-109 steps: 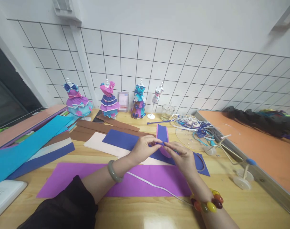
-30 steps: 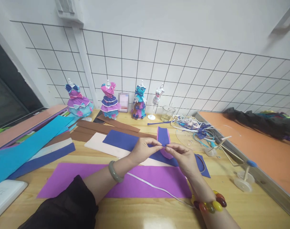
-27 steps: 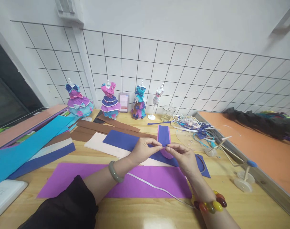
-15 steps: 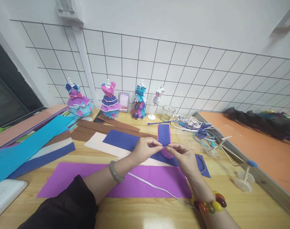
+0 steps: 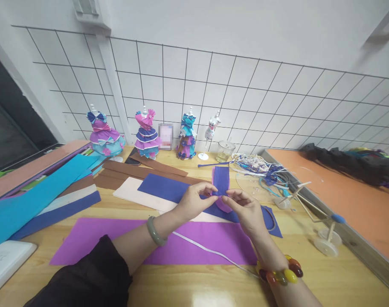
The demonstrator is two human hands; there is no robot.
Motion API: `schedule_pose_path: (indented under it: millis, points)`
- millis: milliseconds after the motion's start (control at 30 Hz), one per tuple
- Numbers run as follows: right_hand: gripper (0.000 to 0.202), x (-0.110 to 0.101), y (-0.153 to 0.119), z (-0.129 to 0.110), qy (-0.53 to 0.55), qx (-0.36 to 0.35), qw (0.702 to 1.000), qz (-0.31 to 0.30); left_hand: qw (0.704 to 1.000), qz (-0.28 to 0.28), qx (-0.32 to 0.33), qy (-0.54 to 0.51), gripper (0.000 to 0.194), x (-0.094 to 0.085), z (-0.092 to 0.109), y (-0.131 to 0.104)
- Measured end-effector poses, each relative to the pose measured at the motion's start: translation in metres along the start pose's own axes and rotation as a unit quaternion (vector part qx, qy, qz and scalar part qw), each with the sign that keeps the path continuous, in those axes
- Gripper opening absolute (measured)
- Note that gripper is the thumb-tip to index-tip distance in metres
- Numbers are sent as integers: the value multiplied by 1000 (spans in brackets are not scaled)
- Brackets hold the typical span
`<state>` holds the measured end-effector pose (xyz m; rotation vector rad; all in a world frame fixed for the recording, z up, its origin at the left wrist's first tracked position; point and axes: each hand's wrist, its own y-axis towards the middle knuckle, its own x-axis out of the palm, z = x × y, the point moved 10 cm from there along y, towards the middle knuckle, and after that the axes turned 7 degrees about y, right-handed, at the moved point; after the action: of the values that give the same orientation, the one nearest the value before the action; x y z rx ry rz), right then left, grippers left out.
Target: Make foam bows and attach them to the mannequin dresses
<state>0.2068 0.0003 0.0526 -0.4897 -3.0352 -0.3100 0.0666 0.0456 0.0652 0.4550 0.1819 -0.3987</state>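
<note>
Between my fingertips is a small piece of blue and purple crepe paper [image 5: 221,179], its blue face up with purple showing along the edges and at the lower end. My left hand [image 5: 196,199] pinches its lower left side between thumb and fingers. On the lower right side my right hand [image 5: 245,209] pinches it the same way. Beneath the hands lie a long blue paper strip [image 5: 165,186], a pale pink strip [image 5: 127,189] and a wide purple sheet [image 5: 194,247]. A thin white ribbon [image 5: 207,248] crosses the purple sheet.
Several small dress forms, three in paper dresses [image 5: 146,136], stand along the wall with a bare one [image 5: 210,128]. A glass jar [image 5: 225,151] and tangled ribbons [image 5: 255,164] are at the back right. Turquoise paper [image 5: 50,187] lies left; a wooden stick frame [image 5: 329,230] stands right.
My fingers have shifted slightly on the paper, and its blue part looks smoother and a little wider. Everything else stays in place.
</note>
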Motion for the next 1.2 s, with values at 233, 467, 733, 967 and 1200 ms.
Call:
schedule_pose_path:
  millis: [233, 467, 733, 967, 1200]
  points:
    - [30, 8, -2, 3, 16, 6, 999, -30, 999, -25, -6, 27, 18, 3, 3, -1]
    - [27, 9, -2, 1, 9, -4, 999, -36, 999, -21, -32, 28, 17, 1, -3, 0]
    - [26, 15, -2, 8, -37, -10, 995, -90, 997, -26, -21, 64, 22, 1, 0, 0]
    - [26, 9, 1, 1, -121, -74, 987, -75, 995, -21, -1, 94, 20, -1, 5, 1]
    - [20, 12, -2, -6, -133, -114, 980, -91, 995, -35, 12, 95, 19, 0, 8, 2]
